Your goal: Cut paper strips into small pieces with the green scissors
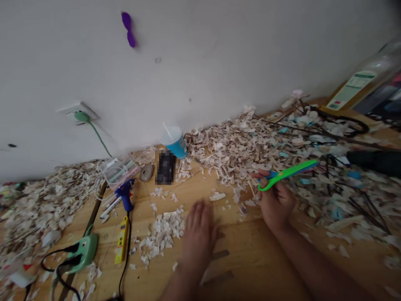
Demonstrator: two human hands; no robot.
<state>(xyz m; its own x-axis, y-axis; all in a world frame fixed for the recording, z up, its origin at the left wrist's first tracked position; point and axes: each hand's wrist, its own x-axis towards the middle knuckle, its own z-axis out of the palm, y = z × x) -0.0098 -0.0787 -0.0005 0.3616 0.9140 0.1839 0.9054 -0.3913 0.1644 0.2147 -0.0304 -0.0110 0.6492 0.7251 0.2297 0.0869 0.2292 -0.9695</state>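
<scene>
My right hand (278,205) is closed around a pair of green and blue scissors (288,172), whose blades point to the right over the paper scraps. My left hand (200,234) rests palm down on the wooden table (244,255), fingers stretched forward and a little blurred. Just left of it lies a small heap of whitish paper scraps (164,234). A single larger scrap (217,195) is in front of its fingertips. No object shows in the left hand, though its palm is hidden.
A blue glue gun (125,194), yellow box cutter (121,240) and green power strip (84,253) with black cords lie at left. A blue cup (177,144) stands by the wall. Scraps (225,146) pile along the back; a bottle (357,85) leans at right.
</scene>
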